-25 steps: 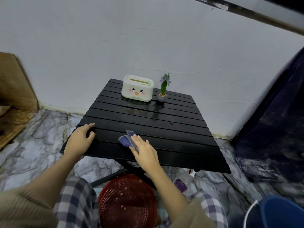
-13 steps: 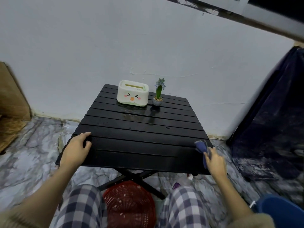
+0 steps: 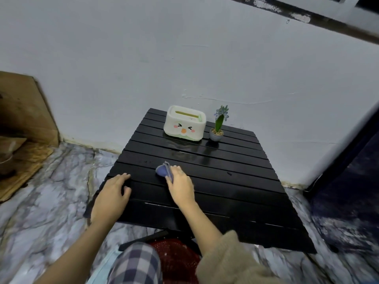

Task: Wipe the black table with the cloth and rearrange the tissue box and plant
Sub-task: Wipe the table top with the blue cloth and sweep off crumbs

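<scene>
The black slatted table [image 3: 225, 181] stands against the white wall. At its far edge sit a white tissue box [image 3: 184, 124] with a cartoon face and, just to its right, a small potted plant [image 3: 217, 128] with a blue flower. My right hand [image 3: 180, 185] presses a blue cloth [image 3: 163, 170] flat on the table's left-middle part; most of the cloth is under the fingers. My left hand [image 3: 111, 197] lies palm down on the table's near left corner, fingers spread, holding nothing.
A red mesh basket [image 3: 176, 261] sits under the table's near edge, between my plaid-trousered legs. Brown boards [image 3: 22, 119] lean at the left wall. A dark blue curtain [image 3: 352, 181] hangs at the right. The floor is marble-patterned.
My right hand has swept the cloth from the table's near right edge back to the left-middle. The left hand stays on the near left corner. The view shifted.
</scene>
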Available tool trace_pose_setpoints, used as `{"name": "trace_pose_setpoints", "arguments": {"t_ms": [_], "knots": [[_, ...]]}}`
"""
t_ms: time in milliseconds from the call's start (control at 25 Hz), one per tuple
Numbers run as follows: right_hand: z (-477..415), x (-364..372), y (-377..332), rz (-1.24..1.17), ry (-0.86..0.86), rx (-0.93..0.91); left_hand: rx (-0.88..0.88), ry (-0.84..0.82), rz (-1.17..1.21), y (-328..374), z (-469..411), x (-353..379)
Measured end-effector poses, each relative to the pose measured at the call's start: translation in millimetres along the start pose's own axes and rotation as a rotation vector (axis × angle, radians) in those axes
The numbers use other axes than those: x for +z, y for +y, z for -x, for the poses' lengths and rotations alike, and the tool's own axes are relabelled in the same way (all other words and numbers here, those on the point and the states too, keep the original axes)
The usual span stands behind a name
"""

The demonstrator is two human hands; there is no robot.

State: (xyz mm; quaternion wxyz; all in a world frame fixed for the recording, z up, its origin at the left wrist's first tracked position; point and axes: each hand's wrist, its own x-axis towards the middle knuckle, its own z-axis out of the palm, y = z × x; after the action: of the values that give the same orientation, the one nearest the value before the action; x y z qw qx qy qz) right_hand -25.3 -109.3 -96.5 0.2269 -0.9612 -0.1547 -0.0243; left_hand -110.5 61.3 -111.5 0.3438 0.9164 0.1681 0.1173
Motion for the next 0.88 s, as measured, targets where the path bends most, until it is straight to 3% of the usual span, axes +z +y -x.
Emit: {"name": "trace_pose_setpoints", "arguments": {"t_ms": [80, 160, 440, 560, 640, 880], "knots": [[-3, 2, -3, 0.053, -0.048, -0.046, -0.002, -0.005, 0.002, 0, 1, -1], [-6, -12, 20, 0.107, 0.003, 0.035, -0.004, 0.013, 0.014, -1, 3, -2], [27, -117, 207, 0.156, 0.298, 0.654, -0.008, 0.043, 0.048, 0, 1, 3], [27, -126, 226, 0.077, 0.388, 0.814, -0.02, 0.061, 0.06, 2, -1, 4], [7, -115, 212, 0.088, 0.419, 0.791, -0.03, 0.056, 0.06, 2, -2, 5], [-75, -36, 96, 0.061, 0.269, 0.406, -0.047, 0.059, 0.061, 3, -1, 6]]}}
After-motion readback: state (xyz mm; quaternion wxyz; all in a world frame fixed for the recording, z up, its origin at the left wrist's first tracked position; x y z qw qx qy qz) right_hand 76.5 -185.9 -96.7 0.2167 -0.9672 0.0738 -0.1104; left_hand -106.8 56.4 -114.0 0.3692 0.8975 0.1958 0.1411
